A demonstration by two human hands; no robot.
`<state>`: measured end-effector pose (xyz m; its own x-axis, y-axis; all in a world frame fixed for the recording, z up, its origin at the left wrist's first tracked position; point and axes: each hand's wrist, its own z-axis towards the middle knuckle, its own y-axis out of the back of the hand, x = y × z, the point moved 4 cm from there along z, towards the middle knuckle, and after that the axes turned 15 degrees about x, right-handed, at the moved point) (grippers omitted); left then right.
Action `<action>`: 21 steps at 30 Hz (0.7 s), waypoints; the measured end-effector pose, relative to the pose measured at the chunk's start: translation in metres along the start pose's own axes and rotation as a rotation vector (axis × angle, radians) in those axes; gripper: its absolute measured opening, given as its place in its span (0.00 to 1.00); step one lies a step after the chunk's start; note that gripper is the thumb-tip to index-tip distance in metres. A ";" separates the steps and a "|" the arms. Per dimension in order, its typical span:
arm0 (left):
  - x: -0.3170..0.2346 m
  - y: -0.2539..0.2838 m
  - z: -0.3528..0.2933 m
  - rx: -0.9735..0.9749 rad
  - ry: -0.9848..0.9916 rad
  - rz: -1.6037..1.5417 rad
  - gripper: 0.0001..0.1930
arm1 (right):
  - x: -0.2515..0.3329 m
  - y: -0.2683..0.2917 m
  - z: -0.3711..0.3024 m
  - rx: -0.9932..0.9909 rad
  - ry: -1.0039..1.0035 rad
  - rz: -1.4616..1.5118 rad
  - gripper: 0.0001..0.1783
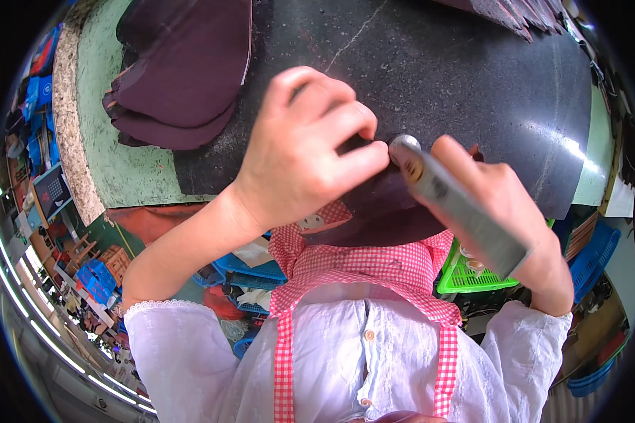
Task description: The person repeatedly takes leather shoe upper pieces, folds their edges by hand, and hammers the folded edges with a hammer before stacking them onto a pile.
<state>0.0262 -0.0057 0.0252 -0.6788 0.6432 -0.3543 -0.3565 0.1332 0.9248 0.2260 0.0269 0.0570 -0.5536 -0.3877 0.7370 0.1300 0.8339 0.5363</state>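
My right hand (497,187) is closed round a hammer (466,215); its grey metal head, with a round shiny end, hides part of the hand. Close beside that round end are the bent fingertips of my left hand (307,137), pinched at the upper edge of a dark maroon leather-like piece (381,211). The piece lies at the near edge of the black work surface (444,77), between my hands. What exactly is between the left fingertips is hidden.
A stack of maroon cut pieces (183,77) lies at the far left, and more cut pieces (504,14) sit at the far right. Below the table's edge are a bright green basket (473,275) and blue baskets (254,268) (593,261).
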 end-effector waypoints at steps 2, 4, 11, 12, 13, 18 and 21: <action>0.006 0.003 -0.004 0.003 0.100 -0.105 0.11 | -0.002 -0.005 0.002 0.066 -0.036 -0.039 0.11; 0.007 0.001 -0.013 0.029 0.180 -0.187 0.13 | -0.005 0.005 0.003 0.063 -0.034 0.042 0.11; -0.010 -0.004 -0.020 -0.071 0.130 0.031 0.16 | -0.001 -0.008 0.004 0.058 -0.006 -0.043 0.13; -0.005 -0.001 -0.020 -0.062 0.219 -0.077 0.16 | -0.002 -0.005 0.004 0.073 -0.013 0.039 0.12; 0.000 0.002 -0.023 -0.051 0.317 -0.178 0.16 | -0.001 -0.001 0.007 0.092 -0.007 0.122 0.12; -0.015 -0.005 -0.032 -0.063 0.228 -0.023 0.14 | 0.008 0.005 0.012 -0.032 0.045 0.082 0.09; -0.011 -0.002 -0.029 -0.079 0.245 -0.064 0.14 | 0.006 -0.006 0.011 0.140 0.079 -0.165 0.10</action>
<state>0.0155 -0.0352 0.0231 -0.7850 0.4324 -0.4437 -0.4461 0.1026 0.8891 0.2129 0.0236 0.0541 -0.4912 -0.5483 0.6768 -0.0751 0.8008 0.5942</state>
